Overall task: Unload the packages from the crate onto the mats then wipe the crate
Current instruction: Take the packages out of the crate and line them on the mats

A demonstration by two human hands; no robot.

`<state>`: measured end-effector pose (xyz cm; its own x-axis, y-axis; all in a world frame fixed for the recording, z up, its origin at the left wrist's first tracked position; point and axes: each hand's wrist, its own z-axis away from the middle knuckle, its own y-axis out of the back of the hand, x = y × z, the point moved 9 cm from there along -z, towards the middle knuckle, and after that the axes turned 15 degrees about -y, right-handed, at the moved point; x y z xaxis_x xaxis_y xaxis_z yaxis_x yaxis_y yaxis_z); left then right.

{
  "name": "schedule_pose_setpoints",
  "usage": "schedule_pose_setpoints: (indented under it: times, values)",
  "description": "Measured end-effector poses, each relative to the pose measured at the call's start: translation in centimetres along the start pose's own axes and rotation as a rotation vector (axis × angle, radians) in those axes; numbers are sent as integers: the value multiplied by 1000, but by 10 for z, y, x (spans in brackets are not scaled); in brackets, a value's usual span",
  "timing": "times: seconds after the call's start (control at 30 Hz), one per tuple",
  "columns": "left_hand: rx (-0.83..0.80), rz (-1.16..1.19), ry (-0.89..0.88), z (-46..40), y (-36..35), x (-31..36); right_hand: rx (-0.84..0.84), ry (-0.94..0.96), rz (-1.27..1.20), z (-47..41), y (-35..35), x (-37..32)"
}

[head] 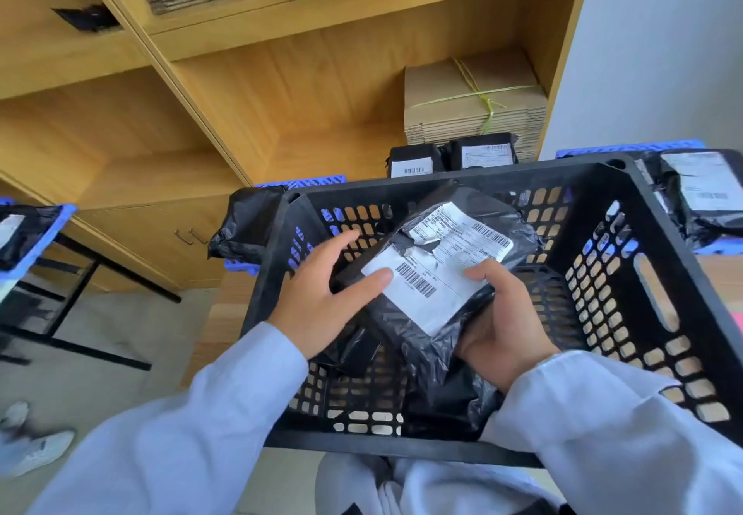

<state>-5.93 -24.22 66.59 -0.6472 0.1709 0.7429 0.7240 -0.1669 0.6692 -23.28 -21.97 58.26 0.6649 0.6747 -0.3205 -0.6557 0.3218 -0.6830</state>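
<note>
While both pale blue sleeves reach in from 6 o'clock over the near rim, the two hands meet on one black package (434, 269) held inside the black crate (659, 281). The left hand (321, 293) lies on the package's 9 o'clock edge, palm down, fingers spread apart, thumb pressed onto the white label. The right hand (498, 325) cups the package from below at 4 o'clock, fingers curled and clamped around its edge, thumb on top by the label. The package is tilted, label upward, raised above the crate floor.

Count inside the crate: one package in hand; more black wrap (442, 390) lies beneath it at 6 o'clock, but whether that is one package or several cannot be told.

Beyond the crate's far rim, at 12 o'clock, two labelled packages (450, 158) stand side by side. One package (245, 225) rests on a blue mat (241, 267) at 10 o'clock, touching the crate's corner. At 2 o'clock another package (703, 193) lies on a second blue mat (627, 148). At 9 o'clock, well apart, a third blue mat (36, 241) carries a dark package, partly cut off.

Farther back stand wooden shelves (281, 84). Three bundles of flat cardboard are in view: one tied (474, 100) at 1 o'clock, two on the upper shelf.
</note>
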Motion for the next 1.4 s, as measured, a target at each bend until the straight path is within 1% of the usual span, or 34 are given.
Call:
schedule_pose_setpoints:
  times: [0.03,0.07,0.13,0.23,0.4,0.53,0.6,0.67,0.77,0.87,1.0,1.13,1.2,1.3,1.4]
  values:
    - [-53,159,109,-1,-9,-9,8,16,11,0,0,-2]
    - [-85,308,180,-2,-16,-13,3,23,28,0,-2,-2]
    - [-113,479,226,-4,-24,-11,0,35,69,3,-5,-3]
    - [-104,527,205,-8,-25,-11,3,49,99,4,-6,-5]
    - [-84,611,264,-10,-17,-26,18,45,172,4,-12,-3]
    - [-117,649,265,-11,-9,-36,13,36,214,7,-26,-1]
    - [-100,675,271,-11,-5,-39,14,16,226,8,-34,1]
    - [-74,723,282,-12,2,-42,41,21,222,5,-43,-1]
    - [-79,780,279,-21,14,-47,70,42,192,-4,-58,-4]
    - [-138,819,264,-28,23,-55,78,63,147,-13,-74,2]
    - [-180,870,217,-30,26,-56,61,145,31,-8,-84,4]
    - [-206,937,193,-39,37,-64,59,194,29,-19,-100,1]
    - [-196,981,190,-44,44,-70,86,198,41,-26,-108,-3]
    - [-149,1050,182,-51,58,-75,175,225,68,-36,-115,-11]
    - [-110,1104,152,-59,79,-81,189,275,81,-48,-139,-18]
